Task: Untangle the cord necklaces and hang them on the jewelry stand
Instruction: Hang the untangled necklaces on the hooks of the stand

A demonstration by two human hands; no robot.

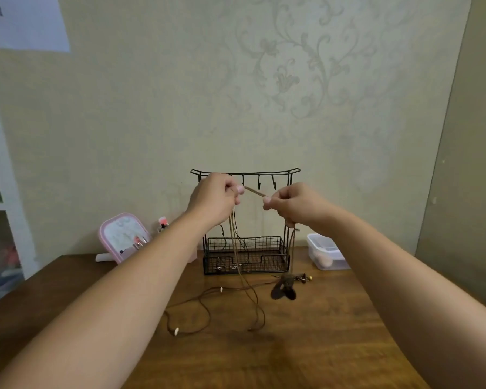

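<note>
Stand point(245, 220) left hooks — hidden behind left hand point(216, 196).

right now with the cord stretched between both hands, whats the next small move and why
Probably lift the taut cord up and over a free hook on the jewelry stand. The left hand and right hand pinch it just below the hook bar, and its tails hang free toward the table.

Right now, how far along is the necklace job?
Done: black cords already hang on the stand. In hand: the left hand and right hand hold a tan cord taut before the hooks. Left: a brown cord and pendant lie on the table.
</note>
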